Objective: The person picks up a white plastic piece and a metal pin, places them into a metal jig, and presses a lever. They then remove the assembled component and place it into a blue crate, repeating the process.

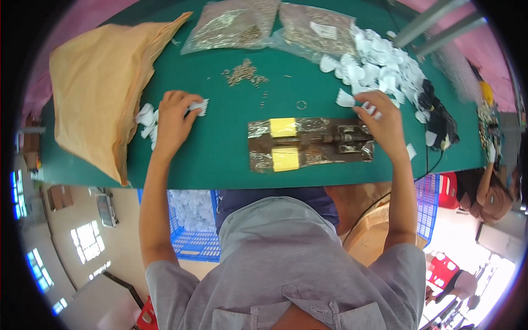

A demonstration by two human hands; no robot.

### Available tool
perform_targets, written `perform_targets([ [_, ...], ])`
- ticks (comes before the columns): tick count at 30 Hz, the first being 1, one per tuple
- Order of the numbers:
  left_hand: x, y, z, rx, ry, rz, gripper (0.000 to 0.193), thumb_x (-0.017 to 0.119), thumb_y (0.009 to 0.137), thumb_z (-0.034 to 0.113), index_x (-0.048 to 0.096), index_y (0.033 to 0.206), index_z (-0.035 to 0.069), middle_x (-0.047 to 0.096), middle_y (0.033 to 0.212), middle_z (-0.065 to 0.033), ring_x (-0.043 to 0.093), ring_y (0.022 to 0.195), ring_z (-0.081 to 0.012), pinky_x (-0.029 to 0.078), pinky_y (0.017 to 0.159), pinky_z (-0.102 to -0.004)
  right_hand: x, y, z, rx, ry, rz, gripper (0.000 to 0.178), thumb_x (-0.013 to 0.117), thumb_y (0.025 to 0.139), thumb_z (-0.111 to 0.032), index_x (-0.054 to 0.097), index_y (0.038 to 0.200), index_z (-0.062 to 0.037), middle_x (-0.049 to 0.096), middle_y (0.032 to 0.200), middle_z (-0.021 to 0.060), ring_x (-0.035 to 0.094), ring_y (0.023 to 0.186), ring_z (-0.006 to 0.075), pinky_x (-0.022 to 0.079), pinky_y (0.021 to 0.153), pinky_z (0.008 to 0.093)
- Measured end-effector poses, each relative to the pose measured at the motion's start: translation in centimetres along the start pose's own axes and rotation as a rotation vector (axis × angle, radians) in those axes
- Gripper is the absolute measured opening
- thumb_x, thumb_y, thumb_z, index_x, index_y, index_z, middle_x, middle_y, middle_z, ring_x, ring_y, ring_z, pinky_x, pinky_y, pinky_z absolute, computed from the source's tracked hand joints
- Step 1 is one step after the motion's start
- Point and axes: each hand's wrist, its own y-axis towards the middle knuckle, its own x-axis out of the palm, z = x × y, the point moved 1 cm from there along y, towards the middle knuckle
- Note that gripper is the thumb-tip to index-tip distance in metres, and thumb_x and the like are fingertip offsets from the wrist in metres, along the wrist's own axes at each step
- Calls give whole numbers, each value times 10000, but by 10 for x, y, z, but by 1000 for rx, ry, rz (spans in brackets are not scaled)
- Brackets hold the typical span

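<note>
My left hand (177, 116) pinches a white toothed plastic piece (201, 107), which looks like half of a hair claw clip. A few similar white pieces (146, 116) lie beside that wrist. Over the right part of the table, my right hand (384, 118) closes its fingertips on another white toothed piece (372, 110). A loose white piece (345, 98) is just left of those fingers, at the edge of a large white heap (379, 66). Between my hands sits a dark, tape-wrapped fixture (316, 149) with yellow patches and a metal mechanism at its right end.
Small metal parts (245, 73) lie in a pile, with a metal ring (301, 104) nearer. Clear plastic bags (231, 25) line the back. A tan sack (99, 93) stands left, a black bundle (440, 118) right. Below the table is a blue crate (195, 250); people work at right.
</note>
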Motion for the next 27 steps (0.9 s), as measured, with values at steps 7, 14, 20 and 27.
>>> perform_targets([
  [7, -3, 9, 51, -64, -252, 39, 138, 741, 898, -13, 727, 1029, 28, 622, 955, -63, 594, 690, -153, 482, 614, -297, 7, 21, 21, -28, -433, -207, 317, 814, 853, -150, 739, 1155, -87, 670, 1091, 78, 649, 1099, 308, 555, 896, 440],
  [14, -24, -26, 141, -169, -900, -66, 241, 742, 896, -93, 745, 1123, -11, 713, 1227, -125, 756, 977, -189, 620, 835, -290, 9, 33, 17, 28, -237, -231, 204, 742, 857, -41, 714, 1052, -94, 691, 952, 109, 666, 985, 313, 536, 813, 451],
  [20, 5, -46, 194, -3, -704, -301, 199, 714, 903, -60, 736, 1086, 15, 719, 1059, -103, 738, 861, -203, 594, 719, -324, 32, 36, -50, -400, -237, -259, 222, 597, 901, 41, 659, 1088, -61, 597, 1058, 131, 600, 1066, 353, 506, 913, 446],
  [27, 49, -39, 196, 349, -77, 126, 276, 685, 807, 141, 731, 1076, 96, 652, 1000, -12, 577, 929, -204, 436, 794, -377, 52, 32, -82, -371, -270, -545, 256, 630, 876, -46, 633, 1130, -17, 617, 973, 122, 647, 1014, 338, 550, 814, 447],
])
